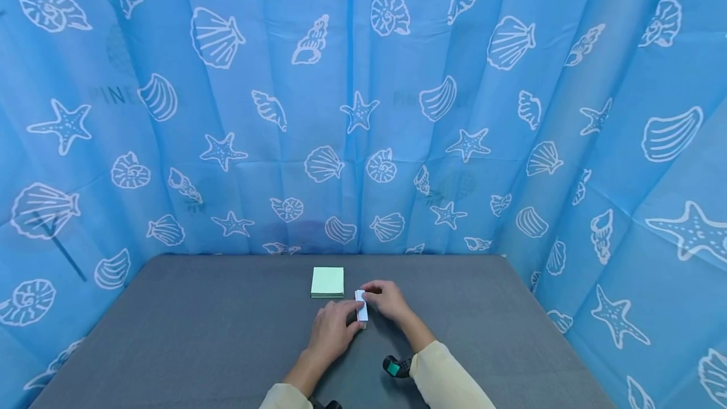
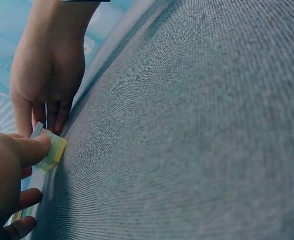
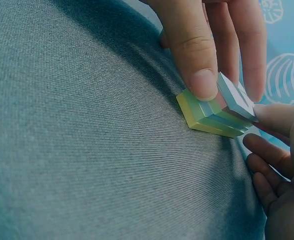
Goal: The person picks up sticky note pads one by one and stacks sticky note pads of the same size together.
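A small block of narrow sticky notes stands on the grey table between the two hands, white on top in the head view. From the right wrist, the sticky notes show yellow, green, blue and pinkish layers, somewhat fanned. My left hand pinches the block near its close end, with its thumb against the side in the left wrist view. At the far end, my right hand grips it between thumb and fingers. Just behind and to the left lies a square pale green sticky note pad.
Grey ribbed cloth covers the table. A blue curtain with white shells and starfish hangs along the back and both sides. A black wrist device with a green patch sits by the right sleeve.
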`<state>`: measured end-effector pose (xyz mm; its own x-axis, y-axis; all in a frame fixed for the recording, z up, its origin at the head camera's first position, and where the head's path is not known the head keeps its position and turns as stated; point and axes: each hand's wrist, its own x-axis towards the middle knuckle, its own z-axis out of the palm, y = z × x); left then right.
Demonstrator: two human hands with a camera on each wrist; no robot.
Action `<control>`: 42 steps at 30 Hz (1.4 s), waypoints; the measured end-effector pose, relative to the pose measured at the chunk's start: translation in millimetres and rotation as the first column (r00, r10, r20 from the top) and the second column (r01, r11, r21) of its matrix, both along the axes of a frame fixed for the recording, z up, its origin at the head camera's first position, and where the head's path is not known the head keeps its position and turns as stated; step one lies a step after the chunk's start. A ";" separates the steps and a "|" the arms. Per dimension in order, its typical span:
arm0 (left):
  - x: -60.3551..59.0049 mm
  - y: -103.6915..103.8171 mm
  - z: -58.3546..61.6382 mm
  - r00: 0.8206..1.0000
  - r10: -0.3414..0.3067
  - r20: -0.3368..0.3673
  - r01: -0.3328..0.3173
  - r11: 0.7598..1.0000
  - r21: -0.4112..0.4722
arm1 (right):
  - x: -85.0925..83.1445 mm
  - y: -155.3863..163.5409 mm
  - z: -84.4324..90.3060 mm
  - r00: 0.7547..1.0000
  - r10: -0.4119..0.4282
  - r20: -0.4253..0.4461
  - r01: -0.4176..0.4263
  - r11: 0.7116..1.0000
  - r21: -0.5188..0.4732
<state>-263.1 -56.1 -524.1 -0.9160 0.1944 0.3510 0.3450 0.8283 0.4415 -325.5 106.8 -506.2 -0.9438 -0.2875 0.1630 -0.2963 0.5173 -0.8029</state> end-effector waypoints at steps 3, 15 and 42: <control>-0.6 0.4 -0.4 1.000 -0.004 0.011 0.004 1.000 0.007 | 0.8 0.3 0.1 1.000 -0.002 0.003 0.002 1.000 -0.006; 1.6 1.1 -0.7 1.000 -0.006 0.009 0.006 1.000 0.010 | 4.9 3.1 0.9 1.000 -0.012 0.019 0.013 1.000 -0.021; 0.0 -17.4 7.4 0.980 -0.088 0.176 0.099 0.993 -0.056 | 35.5 25.8 13.3 0.983 0.179 -0.044 -0.157 0.938 0.308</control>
<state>-263.1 -73.5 -516.7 -0.9384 0.2993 0.1725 0.3453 0.8245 0.4483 -289.9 132.6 -492.8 -0.8670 -0.4866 0.1074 -0.4493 0.6702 -0.5907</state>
